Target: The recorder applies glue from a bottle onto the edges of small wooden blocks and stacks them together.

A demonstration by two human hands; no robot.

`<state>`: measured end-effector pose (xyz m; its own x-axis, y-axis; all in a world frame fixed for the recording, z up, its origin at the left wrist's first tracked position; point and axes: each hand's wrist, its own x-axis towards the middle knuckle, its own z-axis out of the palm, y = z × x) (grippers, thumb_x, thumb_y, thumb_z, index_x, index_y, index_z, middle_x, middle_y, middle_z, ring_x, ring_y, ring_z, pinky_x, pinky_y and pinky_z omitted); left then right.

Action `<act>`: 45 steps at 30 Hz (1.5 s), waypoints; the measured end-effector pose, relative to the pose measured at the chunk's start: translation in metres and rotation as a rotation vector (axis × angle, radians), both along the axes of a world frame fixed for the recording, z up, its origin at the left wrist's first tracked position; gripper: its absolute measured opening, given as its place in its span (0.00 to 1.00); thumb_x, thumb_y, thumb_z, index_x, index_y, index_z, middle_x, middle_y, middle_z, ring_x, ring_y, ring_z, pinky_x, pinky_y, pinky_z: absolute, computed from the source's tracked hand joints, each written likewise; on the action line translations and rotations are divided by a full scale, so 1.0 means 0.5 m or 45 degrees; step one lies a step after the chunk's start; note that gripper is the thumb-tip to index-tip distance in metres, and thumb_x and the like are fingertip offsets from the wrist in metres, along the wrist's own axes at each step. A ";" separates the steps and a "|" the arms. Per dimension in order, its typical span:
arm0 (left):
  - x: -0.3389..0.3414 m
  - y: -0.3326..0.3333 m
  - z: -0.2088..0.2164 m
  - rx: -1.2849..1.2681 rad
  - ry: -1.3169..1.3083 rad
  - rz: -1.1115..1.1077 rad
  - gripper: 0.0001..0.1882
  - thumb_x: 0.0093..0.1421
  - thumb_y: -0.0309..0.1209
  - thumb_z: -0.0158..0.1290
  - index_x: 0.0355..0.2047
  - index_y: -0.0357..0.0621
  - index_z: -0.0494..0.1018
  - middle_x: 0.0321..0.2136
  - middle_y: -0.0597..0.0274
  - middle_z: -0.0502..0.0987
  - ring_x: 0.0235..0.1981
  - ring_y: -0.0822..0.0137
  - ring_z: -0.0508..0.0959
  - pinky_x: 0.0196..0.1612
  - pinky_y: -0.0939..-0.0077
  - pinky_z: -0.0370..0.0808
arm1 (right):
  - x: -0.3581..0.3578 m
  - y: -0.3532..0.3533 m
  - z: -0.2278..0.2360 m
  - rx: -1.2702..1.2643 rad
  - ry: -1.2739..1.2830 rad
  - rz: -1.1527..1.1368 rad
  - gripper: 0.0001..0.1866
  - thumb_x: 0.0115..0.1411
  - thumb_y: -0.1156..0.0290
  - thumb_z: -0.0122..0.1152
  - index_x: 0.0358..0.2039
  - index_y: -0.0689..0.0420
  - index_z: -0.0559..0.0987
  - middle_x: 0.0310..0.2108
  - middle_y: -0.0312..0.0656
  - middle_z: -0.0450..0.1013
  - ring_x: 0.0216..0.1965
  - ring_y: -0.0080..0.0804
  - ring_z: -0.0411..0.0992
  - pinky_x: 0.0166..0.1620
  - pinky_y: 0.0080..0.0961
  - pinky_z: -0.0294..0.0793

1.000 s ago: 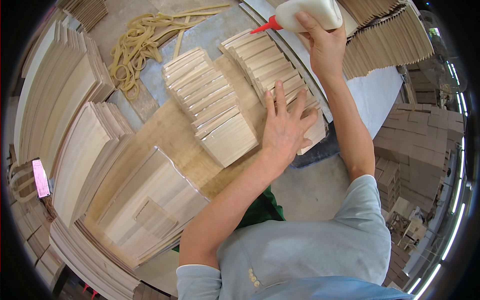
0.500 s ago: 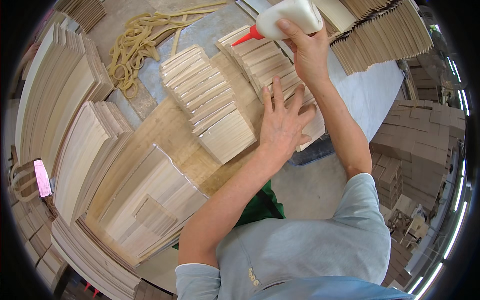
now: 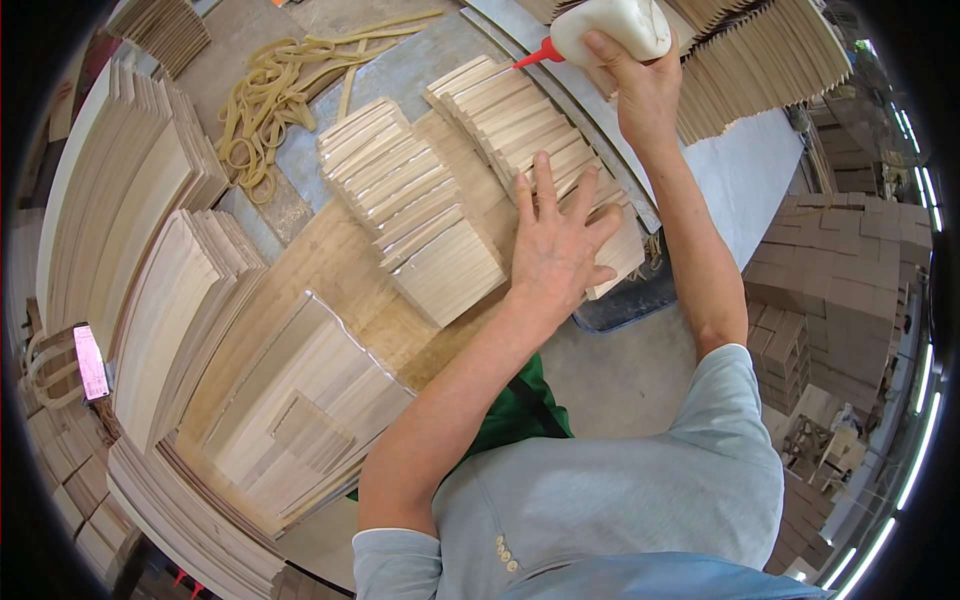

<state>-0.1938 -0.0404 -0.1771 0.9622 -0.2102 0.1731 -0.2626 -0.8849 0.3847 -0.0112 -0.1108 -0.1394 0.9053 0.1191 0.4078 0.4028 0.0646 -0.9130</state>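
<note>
My right hand (image 3: 640, 92) is wrapped round a white glue bottle (image 3: 612, 32), tilted so its red nozzle points left. The nozzle tip is at the far end of a row of overlapping thin wood pieces (image 3: 500, 105). On the near part of that row my left hand (image 3: 562, 235) lies with fingers spread. Just left of it is a second row of overlapping wood pieces (image 3: 445, 280), with white glue lines along their edges. Both rows rest on a brown wooden board (image 3: 345, 262).
Curved wood panels (image 3: 100, 190) are stacked at the left. Nearer me, a panel (image 3: 300, 400) has glue along its edges. Tan bands (image 3: 265, 110) lie tangled at the far left. More stacked wood pieces (image 3: 770, 75) stand far right, and cartons (image 3: 840, 260) fill the right side.
The glue bottle has moved right with my right hand, its nozzle passing toward the far right edge of the row. My left hand has shifted slightly, still on the pieces.
</note>
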 end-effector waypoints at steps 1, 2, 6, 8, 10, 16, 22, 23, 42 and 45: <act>0.000 0.002 -0.002 -0.001 0.004 -0.002 0.38 0.42 0.57 0.64 0.55 0.67 0.67 0.65 0.60 0.55 0.65 0.29 0.48 0.63 0.32 0.51 | -0.009 0.006 0.009 0.002 0.001 0.000 0.27 0.54 0.78 0.69 0.52 0.61 0.67 0.45 0.41 0.74 0.46 0.32 0.75 0.47 0.31 0.79; -0.001 0.003 -0.002 0.001 0.006 0.001 0.38 0.42 0.57 0.64 0.55 0.67 0.67 0.65 0.60 0.55 0.65 0.29 0.48 0.63 0.32 0.51 | -0.026 0.018 0.027 0.064 0.081 -0.026 0.29 0.54 0.78 0.68 0.55 0.58 0.67 0.45 0.41 0.74 0.46 0.32 0.75 0.49 0.31 0.77; -0.001 0.002 0.003 0.008 -0.001 -0.006 0.38 0.43 0.57 0.64 0.55 0.68 0.68 0.65 0.60 0.56 0.65 0.29 0.48 0.63 0.32 0.51 | -0.022 -0.014 0.008 0.131 0.000 -0.047 0.24 0.55 0.76 0.68 0.51 0.61 0.69 0.44 0.41 0.75 0.45 0.32 0.75 0.47 0.31 0.79; -0.002 0.004 0.002 0.009 0.012 -0.005 0.38 0.43 0.57 0.64 0.55 0.68 0.68 0.65 0.60 0.56 0.65 0.29 0.48 0.63 0.32 0.51 | -0.044 -0.011 0.015 0.204 0.121 0.049 0.22 0.56 0.75 0.67 0.50 0.61 0.70 0.44 0.41 0.75 0.45 0.32 0.76 0.47 0.32 0.79; -0.003 0.004 -0.002 0.008 -0.029 0.010 0.37 0.43 0.57 0.64 0.54 0.67 0.68 0.65 0.60 0.56 0.65 0.29 0.48 0.63 0.31 0.52 | -0.056 -0.006 0.011 0.276 0.239 0.139 0.20 0.57 0.74 0.66 0.49 0.61 0.72 0.43 0.40 0.75 0.44 0.32 0.76 0.47 0.32 0.79; -0.002 0.003 -0.005 0.022 -0.023 0.010 0.41 0.42 0.58 0.64 0.58 0.71 0.66 0.65 0.60 0.55 0.65 0.30 0.49 0.62 0.31 0.53 | -0.080 0.014 -0.016 0.266 0.345 0.219 0.18 0.58 0.74 0.65 0.48 0.61 0.74 0.42 0.40 0.75 0.43 0.31 0.76 0.46 0.32 0.80; 0.000 0.003 -0.004 0.062 -0.003 0.003 0.42 0.42 0.58 0.64 0.59 0.72 0.65 0.65 0.60 0.54 0.65 0.30 0.49 0.62 0.32 0.54 | -0.081 0.020 -0.026 0.248 0.303 0.209 0.18 0.58 0.74 0.65 0.48 0.60 0.74 0.42 0.40 0.76 0.43 0.29 0.76 0.44 0.30 0.80; -0.001 0.004 -0.005 0.063 -0.001 0.003 0.42 0.42 0.58 0.64 0.59 0.72 0.65 0.65 0.60 0.54 0.65 0.30 0.49 0.62 0.32 0.54 | -0.079 0.017 -0.033 0.239 0.298 0.222 0.19 0.57 0.75 0.65 0.49 0.60 0.73 0.42 0.40 0.75 0.43 0.29 0.76 0.45 0.30 0.80; -0.003 0.003 -0.005 -0.044 -0.036 0.001 0.37 0.43 0.55 0.65 0.53 0.64 0.69 0.65 0.58 0.57 0.65 0.28 0.48 0.64 0.31 0.49 | -0.064 -0.052 0.013 0.149 0.054 -0.020 0.24 0.56 0.75 0.68 0.51 0.61 0.69 0.43 0.40 0.74 0.45 0.31 0.75 0.45 0.32 0.78; -0.005 0.006 -0.007 -0.027 -0.050 0.013 0.36 0.43 0.55 0.65 0.53 0.64 0.69 0.64 0.58 0.58 0.65 0.29 0.48 0.64 0.31 0.49 | -0.097 -0.051 0.023 0.243 0.207 0.111 0.21 0.57 0.74 0.66 0.50 0.62 0.71 0.43 0.40 0.74 0.46 0.33 0.75 0.47 0.36 0.78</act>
